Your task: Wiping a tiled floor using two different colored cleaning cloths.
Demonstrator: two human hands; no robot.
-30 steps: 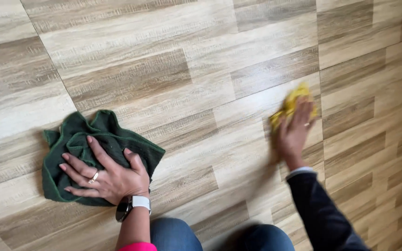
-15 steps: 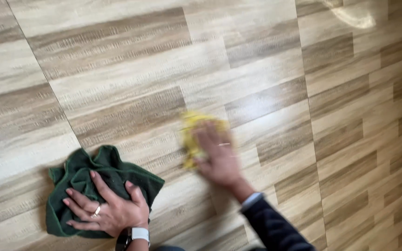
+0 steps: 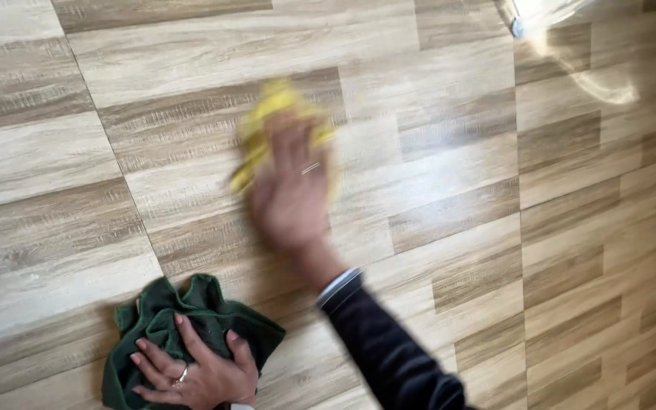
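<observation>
1. Two cloths are in play on the wood-pattern tiled floor (image 3: 586,250), and I have one hand on each.
2. My left hand (image 3: 195,372) lies flat at the bottom edge of the view, fingers spread, pressing on the crumpled green cloth (image 3: 157,323); it presses on the cloth and is not closed around it. I can see a ring on one finger.
3. My right hand (image 3: 290,193) is stretched out ahead, palm down on the yellow cloth (image 3: 271,102), fingers extended over it. Both are blurred, so I cannot tell whether the fingers pinch any fabric.
4. The yellow cloth sits near the upper middle of the floor, well apart from the green one.
5. My dark sleeve (image 3: 392,353) runs down to the bottom edge.
6. Bright glare (image 3: 597,83) marks the floor at the upper right.
</observation>
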